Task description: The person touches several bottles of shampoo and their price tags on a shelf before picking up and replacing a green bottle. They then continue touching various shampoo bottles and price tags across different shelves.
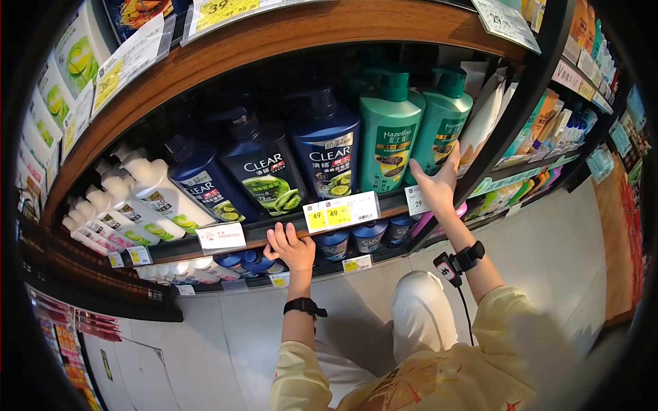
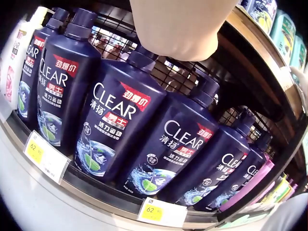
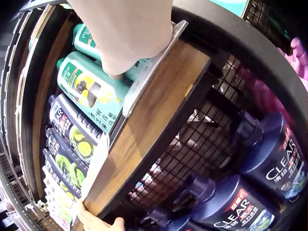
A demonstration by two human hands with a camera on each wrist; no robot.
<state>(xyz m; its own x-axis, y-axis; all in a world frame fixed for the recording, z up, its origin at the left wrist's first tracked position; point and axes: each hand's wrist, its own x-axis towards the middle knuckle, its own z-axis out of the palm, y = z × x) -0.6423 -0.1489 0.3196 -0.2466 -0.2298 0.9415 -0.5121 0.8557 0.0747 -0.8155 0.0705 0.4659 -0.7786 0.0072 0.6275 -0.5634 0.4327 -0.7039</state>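
My right hand (image 1: 439, 183) holds the lower part of a green Hazeline pump bottle (image 1: 445, 109), thumb at its left and fingers up its right side. A second green Hazeline bottle (image 1: 388, 123) stands close on its left. In the right wrist view the wrist covers much of the green bottles (image 3: 86, 84). My left hand (image 1: 293, 252) rests with its fingers on the wooden shelf edge (image 1: 257, 236), below dark blue Clear pump bottles (image 1: 327, 140). That hand holds nothing.
White Clear bottles (image 1: 164, 185) line the shelf's left part. A price tag (image 1: 340, 211) hangs on the shelf edge. On the level below stand more dark blue Clear bottles (image 2: 122, 115). A black upright post (image 1: 517, 103) borders the bay at the right.
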